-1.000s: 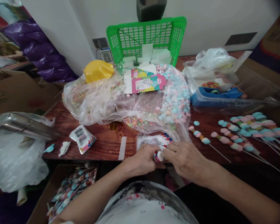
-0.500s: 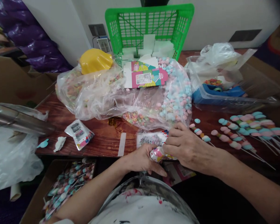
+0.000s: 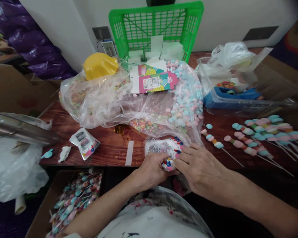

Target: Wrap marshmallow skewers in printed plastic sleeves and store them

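My left hand (image 3: 152, 169) is closed round a small printed plastic wrapper (image 3: 168, 164), at the near edge of the table. The wrapper is rounded at the top, white with coloured dots; what it contains is hidden. My right hand (image 3: 200, 168) pinches at the wrapper's right side, fingers bent and pressed together. Just behind the hands lies a pile of flat printed wrappers (image 3: 161, 147). To the right of my right hand rests one candy skewer (image 3: 213, 139) on a white stick, beside a loose blue candy (image 3: 209, 126).
More candy skewers (image 3: 275, 129) lie at the right. Clear bags of candies (image 3: 188, 99) fill the table's middle, under a flattened printed box (image 3: 152, 81). Behind stands a green basket (image 3: 156, 11). A second wrapper stack (image 3: 84, 142) and a steel flask (image 3: 22, 129) are left; a carton of skewers (image 3: 74, 198) sits below.
Both hands have shifted slightly, the right one downward. The wrapper has turned, and its blue and red dots now face up. More of the flat wrapper pile shows behind the hands.
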Tool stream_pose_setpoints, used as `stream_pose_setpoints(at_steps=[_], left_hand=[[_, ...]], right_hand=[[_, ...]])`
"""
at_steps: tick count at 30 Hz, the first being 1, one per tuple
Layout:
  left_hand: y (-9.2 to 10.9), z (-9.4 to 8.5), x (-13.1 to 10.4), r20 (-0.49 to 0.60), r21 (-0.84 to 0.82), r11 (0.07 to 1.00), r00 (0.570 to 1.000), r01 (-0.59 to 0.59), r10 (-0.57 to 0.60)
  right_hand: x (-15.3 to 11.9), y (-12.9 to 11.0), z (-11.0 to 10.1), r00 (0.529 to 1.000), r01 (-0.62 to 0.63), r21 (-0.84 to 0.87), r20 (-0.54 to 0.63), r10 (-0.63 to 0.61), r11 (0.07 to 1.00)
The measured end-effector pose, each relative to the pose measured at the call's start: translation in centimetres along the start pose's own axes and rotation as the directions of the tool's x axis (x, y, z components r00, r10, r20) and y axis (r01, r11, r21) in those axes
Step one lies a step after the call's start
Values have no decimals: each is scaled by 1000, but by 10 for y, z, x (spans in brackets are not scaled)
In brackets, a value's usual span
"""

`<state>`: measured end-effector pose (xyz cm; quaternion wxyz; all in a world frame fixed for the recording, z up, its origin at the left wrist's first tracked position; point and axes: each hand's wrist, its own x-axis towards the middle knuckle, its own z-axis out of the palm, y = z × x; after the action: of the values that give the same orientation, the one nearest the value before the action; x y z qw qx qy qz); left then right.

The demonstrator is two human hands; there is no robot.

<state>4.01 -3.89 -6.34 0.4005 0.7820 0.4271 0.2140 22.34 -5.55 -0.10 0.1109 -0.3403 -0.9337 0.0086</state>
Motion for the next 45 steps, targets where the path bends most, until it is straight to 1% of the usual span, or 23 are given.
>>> stream_pose_setpoints(at_steps=[3, 5, 8, 10, 13, 15, 18, 20, 22, 24, 28, 31, 32, 33, 34, 35, 36, 37, 38, 39, 42, 43, 45], left_hand=[[0, 5, 1, 3, -14, 1000, 1000, -13, 14], [1, 7, 1, -1, -67, 998, 1000, -14, 14], [2, 8, 1, -15, -196, 981, 1000, -3, 0], [4, 6, 1, -8, -318, 948, 999, 33, -37], [10, -2, 0, 39, -517, 852, 996, 86, -77], [13, -9, -2, 91, -605, 790, 994, 102, -58], [13, -19, -5, 160, -661, 737, 986, 139, -42], [10, -21, -7, 173, -663, 728, 982, 176, -80], [7, -20, -7, 166, -667, 712, 975, 220, -145], [6, -15, -6, 98, -696, 686, 975, 212, -201], [8, -7, -4, -139, -726, 686, 964, 56, -226], [7, -8, -3, -193, -769, 639, 944, 25, -269], [5, -10, -3, -205, -782, 623, 934, 24, -294], [3, -13, -3, -230, -792, 610, 919, 14, -320], [1, -15, -2, -263, -800, 600, 902, -4, -343], [-2, -18, -2, -300, -807, 590, 883, -33, -361], [-4, -21, -1, -339, -812, 580, 864, -69, -372], [-6, -23, 0, -379, -809, 578, 847, -108, -373], [-7, -25, 1, -416, -795, 590, 834, -140, -362], [-8, -26, 2, -448, -772, 614, 827, -167, -339], [-7, -26, 3, -519, -674, 704, 822, -223, -236], [-7, -25, 2, -527, -660, 713, 821, -235, -218], [-7, -21, -2, -520, -696, 676, 820, -243, -240]], right_hand=[[1, -1, 14, 998, -59, 48, 13, 58, 997], [3, 1, 19, 997, -70, 147, -6, 72, 987], [5, 7, 15, 992, -76, 362, -66, 107, 929], [3, 14, 6, 986, -97, 431, -79, 144, 897], [-3, 27, -7, 981, -104, 393, -109, 159, 913], [-6, 33, -12, 983, -89, 384, -114, 143, 919], [-8, 38, -13, 985, -73, 382, -116, 126, 921], [-7, 40, -13, 983, -71, 327, -139, 123, 942], [-2, 39, -13, 982, -64, 257, -157, 107, 964], [5, 35, -9, 984, -38, 210, -164, 73, 977], [22, 16, 11, 986, 23, 179, -168, 7, 984], [29, 6, 25, 974, 47, 227, -226, 5, 973], [30, 4, 27, 966, 42, 285, -257, 34, 957], [31, 2, 29, 951, 16, 369, -293, 100, 929], [31, 1, 30, 923, -31, 473, -323, 207, 880], [32, -2, 31, 877, -85, 584, -340, 338, 807], [32, -5, 33, 817, -134, 679, -337, 469, 722], [34, -9, 36, 756, -173, 745, -319, 572, 644], [36, -14, 40, 712, -193, 782, -304, 633, 593], [39, -20, 45, 693, -200, 797, -297, 657, 570], [50, -35, 63, 690, -161, 803, -324, 647, 574], [54, -37, 68, 681, -133, 814, -339, 649, 565], [59, -37, 73, 671, -84, 835, -356, 650, 544]])
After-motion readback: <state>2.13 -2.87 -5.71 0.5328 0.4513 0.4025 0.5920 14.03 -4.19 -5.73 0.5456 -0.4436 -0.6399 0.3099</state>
